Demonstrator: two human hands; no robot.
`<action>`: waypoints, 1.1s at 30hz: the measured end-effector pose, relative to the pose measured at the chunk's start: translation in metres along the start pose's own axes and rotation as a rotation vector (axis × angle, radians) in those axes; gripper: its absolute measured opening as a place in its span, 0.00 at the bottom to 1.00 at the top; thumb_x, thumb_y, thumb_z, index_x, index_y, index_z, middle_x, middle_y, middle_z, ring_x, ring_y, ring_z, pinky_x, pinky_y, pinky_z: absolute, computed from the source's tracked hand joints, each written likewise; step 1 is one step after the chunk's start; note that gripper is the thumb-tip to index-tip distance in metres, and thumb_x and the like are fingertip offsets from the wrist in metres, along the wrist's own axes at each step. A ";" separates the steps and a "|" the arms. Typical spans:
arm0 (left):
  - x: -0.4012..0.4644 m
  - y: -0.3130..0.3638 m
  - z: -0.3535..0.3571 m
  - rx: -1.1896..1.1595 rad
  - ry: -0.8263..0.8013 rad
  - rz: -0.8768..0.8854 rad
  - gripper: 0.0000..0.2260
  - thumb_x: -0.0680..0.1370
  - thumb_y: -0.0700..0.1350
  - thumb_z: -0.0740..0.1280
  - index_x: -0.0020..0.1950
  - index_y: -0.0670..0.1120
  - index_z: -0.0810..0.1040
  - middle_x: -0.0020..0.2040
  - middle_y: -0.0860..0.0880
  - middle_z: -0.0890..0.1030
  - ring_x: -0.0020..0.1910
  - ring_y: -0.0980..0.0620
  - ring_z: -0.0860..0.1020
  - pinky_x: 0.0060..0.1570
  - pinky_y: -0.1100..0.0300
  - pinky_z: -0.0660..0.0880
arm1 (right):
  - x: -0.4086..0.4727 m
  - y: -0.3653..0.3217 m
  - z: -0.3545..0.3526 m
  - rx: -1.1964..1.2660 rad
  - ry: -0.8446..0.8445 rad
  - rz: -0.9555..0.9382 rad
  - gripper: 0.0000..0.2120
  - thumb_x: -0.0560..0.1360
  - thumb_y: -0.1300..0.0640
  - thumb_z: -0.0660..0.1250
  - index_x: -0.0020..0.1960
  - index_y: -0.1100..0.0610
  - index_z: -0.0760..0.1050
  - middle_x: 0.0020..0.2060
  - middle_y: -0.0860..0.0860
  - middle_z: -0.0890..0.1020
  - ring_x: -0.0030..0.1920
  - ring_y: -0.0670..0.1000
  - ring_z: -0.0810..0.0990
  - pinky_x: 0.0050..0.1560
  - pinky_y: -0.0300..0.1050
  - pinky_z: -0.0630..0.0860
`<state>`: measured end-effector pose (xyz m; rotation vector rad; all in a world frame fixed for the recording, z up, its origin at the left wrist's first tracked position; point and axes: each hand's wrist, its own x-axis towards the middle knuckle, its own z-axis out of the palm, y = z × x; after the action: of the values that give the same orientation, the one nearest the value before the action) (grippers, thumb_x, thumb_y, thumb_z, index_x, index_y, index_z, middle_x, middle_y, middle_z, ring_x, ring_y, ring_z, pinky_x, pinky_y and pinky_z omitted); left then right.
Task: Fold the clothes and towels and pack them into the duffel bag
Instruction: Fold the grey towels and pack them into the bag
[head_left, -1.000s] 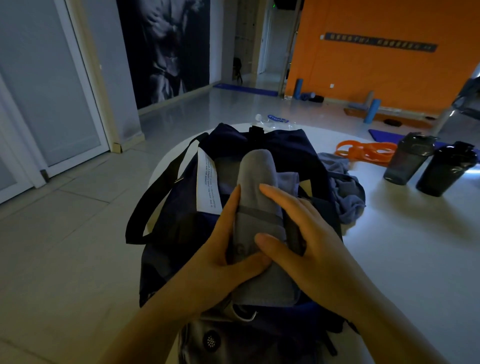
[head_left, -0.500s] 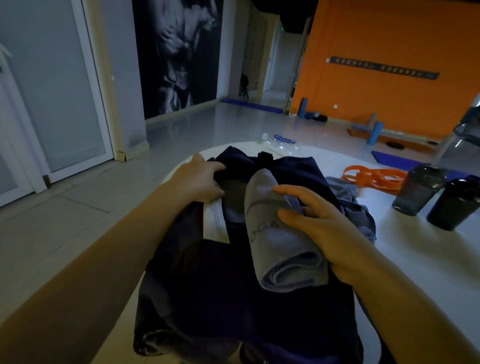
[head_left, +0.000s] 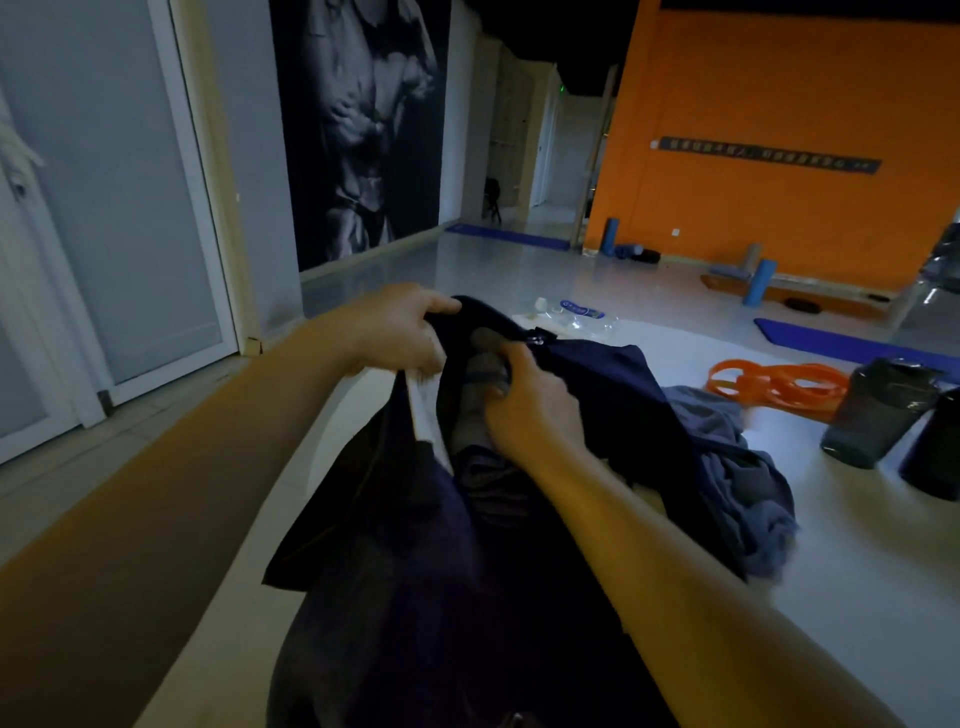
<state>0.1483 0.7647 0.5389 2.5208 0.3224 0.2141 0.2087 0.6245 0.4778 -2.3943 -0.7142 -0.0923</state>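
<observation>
Down into the navy fabric duffel bag (head_left: 597, 415) goes the rolled grey towel (head_left: 480, 384), right hand (head_left: 524, 410) gripping it; left hand (head_left: 400, 332) pinches the rim, keeping the mouth open.

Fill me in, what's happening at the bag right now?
A person is packing a dark duffel bag on the white table. The left hand grips the bag's far rim and holds the opening apart. The right hand reaches into the opening, fingers curled on the grey rolled towel, now mostly inside. A blue garment lies crumpled beside the bag, not yet folded or packed.
</observation>
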 end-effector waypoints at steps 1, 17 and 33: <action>-0.001 -0.008 0.004 0.026 0.009 -0.008 0.32 0.74 0.36 0.71 0.75 0.49 0.64 0.57 0.48 0.79 0.53 0.56 0.77 0.44 0.67 0.68 | -0.001 0.001 0.008 0.004 -0.007 0.003 0.19 0.79 0.47 0.59 0.68 0.49 0.63 0.60 0.59 0.75 0.59 0.63 0.75 0.49 0.49 0.67; -0.020 -0.035 -0.010 -0.221 0.013 -0.095 0.35 0.73 0.29 0.66 0.73 0.57 0.66 0.70 0.43 0.68 0.55 0.45 0.74 0.37 0.67 0.74 | -0.031 -0.001 0.037 -0.681 -0.344 -0.382 0.30 0.82 0.50 0.51 0.77 0.48 0.37 0.69 0.62 0.66 0.65 0.63 0.68 0.61 0.54 0.66; -0.025 -0.043 -0.004 -0.602 -0.007 -0.159 0.34 0.72 0.28 0.65 0.71 0.58 0.68 0.66 0.46 0.71 0.54 0.46 0.77 0.43 0.57 0.80 | 0.029 0.001 0.062 -0.520 -0.608 -0.116 0.38 0.78 0.36 0.53 0.77 0.47 0.36 0.76 0.57 0.37 0.75 0.63 0.36 0.72 0.63 0.37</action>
<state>0.1152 0.7947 0.5156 1.8928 0.3867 0.2026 0.2275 0.6742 0.4348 -2.9016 -1.2266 0.4794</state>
